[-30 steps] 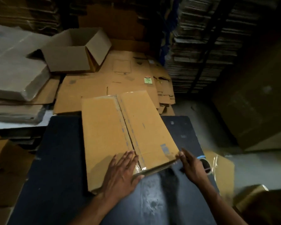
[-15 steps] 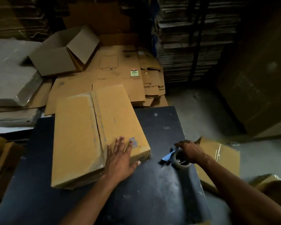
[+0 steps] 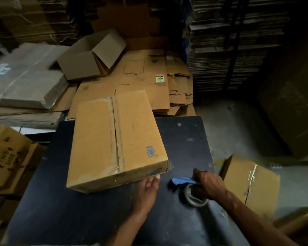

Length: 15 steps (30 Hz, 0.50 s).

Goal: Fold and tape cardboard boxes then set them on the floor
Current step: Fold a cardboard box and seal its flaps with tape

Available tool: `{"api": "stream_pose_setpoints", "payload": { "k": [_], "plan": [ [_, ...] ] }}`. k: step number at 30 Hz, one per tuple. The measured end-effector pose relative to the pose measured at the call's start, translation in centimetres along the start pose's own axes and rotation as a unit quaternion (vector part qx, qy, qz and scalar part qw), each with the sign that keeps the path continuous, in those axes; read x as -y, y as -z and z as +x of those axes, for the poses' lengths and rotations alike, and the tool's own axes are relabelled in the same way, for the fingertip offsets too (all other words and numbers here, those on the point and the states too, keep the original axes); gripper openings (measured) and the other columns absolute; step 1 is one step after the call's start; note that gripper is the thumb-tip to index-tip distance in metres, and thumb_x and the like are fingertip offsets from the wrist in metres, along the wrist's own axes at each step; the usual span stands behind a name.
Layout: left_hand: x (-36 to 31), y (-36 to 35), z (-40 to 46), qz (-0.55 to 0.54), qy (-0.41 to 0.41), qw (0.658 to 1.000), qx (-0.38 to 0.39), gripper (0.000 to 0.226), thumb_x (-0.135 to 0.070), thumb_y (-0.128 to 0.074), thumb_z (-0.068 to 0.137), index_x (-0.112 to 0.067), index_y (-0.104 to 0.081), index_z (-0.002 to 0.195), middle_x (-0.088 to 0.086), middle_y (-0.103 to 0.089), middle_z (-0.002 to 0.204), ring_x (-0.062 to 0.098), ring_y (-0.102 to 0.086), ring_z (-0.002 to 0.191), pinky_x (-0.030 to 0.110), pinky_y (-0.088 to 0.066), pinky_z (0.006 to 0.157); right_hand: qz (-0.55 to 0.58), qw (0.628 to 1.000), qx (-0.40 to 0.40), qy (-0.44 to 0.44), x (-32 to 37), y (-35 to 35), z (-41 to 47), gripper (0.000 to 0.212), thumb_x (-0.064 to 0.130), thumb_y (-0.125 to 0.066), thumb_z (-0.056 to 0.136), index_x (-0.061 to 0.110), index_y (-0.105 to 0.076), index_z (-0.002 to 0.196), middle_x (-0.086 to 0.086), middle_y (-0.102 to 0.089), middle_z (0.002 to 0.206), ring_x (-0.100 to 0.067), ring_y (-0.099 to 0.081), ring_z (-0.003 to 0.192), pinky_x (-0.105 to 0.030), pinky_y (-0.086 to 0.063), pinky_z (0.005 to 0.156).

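Fingers point(image 3: 154, 180) of left hand touch box point(image 3: 117, 139) (right hand point(image 3: 209, 185) grips tape roll point(image 3: 194, 196)).

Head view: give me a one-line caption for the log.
Left hand at the near edge of the folded box on the black table; right hand grips the tape dispenser.

Dim in here; what light there is falls on the middle of the frame, while the upper right sinks into shadow. Edges bow and smear, and the lower right looks motion-blurred, possibly.
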<state>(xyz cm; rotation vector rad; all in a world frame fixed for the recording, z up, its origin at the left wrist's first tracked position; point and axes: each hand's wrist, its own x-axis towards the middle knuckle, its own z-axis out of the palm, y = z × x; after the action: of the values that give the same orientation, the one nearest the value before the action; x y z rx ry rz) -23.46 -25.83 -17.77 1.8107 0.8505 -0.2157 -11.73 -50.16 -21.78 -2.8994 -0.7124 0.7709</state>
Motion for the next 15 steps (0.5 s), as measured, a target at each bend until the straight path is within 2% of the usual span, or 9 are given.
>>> {"api": "stream_pose_setpoints", "payload": {
  "k": [1, 2, 3, 4, 7, 9, 12, 15],
  "plan": [
    [1.2, -0.1, 0.2, -0.09, 0.131, 0.987, 0.026, 0.06, -0.076, -0.054, 0.088, -0.022, -0.073, 0.103, -0.002, -0.075, 0.092, 0.015, -0.064, 0.069, 0.028, -0.046, 0.06, 0.021, 0.999, -0.021, 0.012, 1.2, -0.1, -1.1, 0.029, 0.045, -0.061, 0.086, 0.03, -0.045, 0.105, 0.006, -0.061, 0.095, -0.025, -0.066, 0.089, -0.033, -0.043, 0.068],
    [2.1, 0.2, 0.4, -0.167, 0.25, 0.952, 0.056, 0.072, -0.079, -0.053, 0.088, -0.013, -0.071, 0.111, 0.008, -0.076, 0.096, 0.022, -0.062, 0.067, 0.028, -0.043, 0.058, 0.052, 0.997, -0.047, 0.027, 2.6, -0.2, -2.1, 0.027, 0.046, -0.059, 0.084, 0.033, -0.041, 0.1, 0.009, -0.057, 0.09, -0.023, -0.065, 0.086, -0.031, -0.041, 0.066],
    [2.6, 0.8, 0.6, -0.213, 0.326, 0.916, 0.092, 0.083, -0.082, -0.049, 0.087, -0.007, -0.069, 0.117, 0.016, -0.076, 0.1, 0.026, -0.063, 0.071, 0.029, -0.043, 0.059, 0.085, 0.993, -0.069, 0.04, 4.2, -0.1, -2.9, 0.028, 0.049, -0.058, 0.082, 0.035, -0.039, 0.097, 0.012, -0.054, 0.086, -0.021, -0.064, 0.082, -0.031, -0.041, 0.064],
    [2.7, 1.7, 0.6, -0.237, 0.356, 0.895, 0.13, 0.092, -0.085, -0.043, 0.087, -0.003, -0.067, 0.121, 0.019, -0.076, 0.102, 0.03, -0.066, 0.076, 0.031, -0.045, 0.062, 0.115, 0.988, -0.085, 0.053, 5.7, 0.1, -3.5, 0.028, 0.052, -0.056, 0.079, 0.036, -0.04, 0.095, 0.014, -0.053, 0.085, -0.02, -0.064, 0.08, -0.032, -0.044, 0.063],
    [1.8, 4.7, 1.0, -0.273, 0.33, 0.88, 0.204, 0.102, -0.089, -0.029, 0.087, -0.002, -0.072, 0.12, 0.023, -0.076, 0.108, 0.035, -0.071, 0.09, 0.035, -0.05, 0.072, 0.111, 0.979, -0.13, 0.108, 9.9, 0.8, -3.9, 0.039, 0.056, -0.059, 0.075, 0.036, -0.05, 0.107, 0.013, -0.061, 0.099, -0.015, -0.065, 0.083, -0.034, -0.055, 0.063],
    [0.9, 7.2, 1.2, -0.292, 0.286, 0.886, 0.22, 0.097, -0.088, -0.033, 0.088, -0.006, -0.074, 0.119, 0.022, -0.075, 0.112, 0.035, -0.072, 0.093, 0.035, -0.052, 0.072, 0.04, 0.976, -0.156, 0.145, 12.4, 1.9, -3.4, 0.055, 0.059, -0.06, 0.074, 0.033, -0.051, 0.122, 0.008, -0.061, 0.109, -0.017, -0.066, 0.087, -0.033, -0.057, 0.062],
    [-0.2, 10.9, 0.9, -0.294, 0.224, 0.914, 0.17, 0.071, -0.071, -0.053, 0.091, -0.009, -0.072, 0.12, 0.018, -0.078, 0.106, 0.03, -0.073, 0.085, 0.034, -0.053, 0.071, -0.009, 0.965, -0.181, 0.187, 15.8, 4.1, -2.7, 0.065, 0.055, -0.052, 0.073, 0.03, -0.047, 0.132, 0.002, -0.057, 0.109, -0.025, -0.066, 0.079, -0.033, -0.051, 0.053],
    [-0.1, 14.6, 0.2, -0.324, 0.193, 0.915, 0.141, 0.049, -0.056, -0.058, 0.094, -0.014, -0.074, 0.115, 0.014, -0.079, 0.102, 0.029, -0.073, 0.083, 0.036, -0.052, 0.074, -0.013, 0.968, -0.144, 0.206, 19.0, 6.2, -1.8, 0.079, 0.042, -0.067, 0.077, 0.036, -0.031, 0.147, 0.003, -0.048, 0.116, -0.031, -0.064, 0.077, -0.041, -0.051, 0.054]
  ]
}}
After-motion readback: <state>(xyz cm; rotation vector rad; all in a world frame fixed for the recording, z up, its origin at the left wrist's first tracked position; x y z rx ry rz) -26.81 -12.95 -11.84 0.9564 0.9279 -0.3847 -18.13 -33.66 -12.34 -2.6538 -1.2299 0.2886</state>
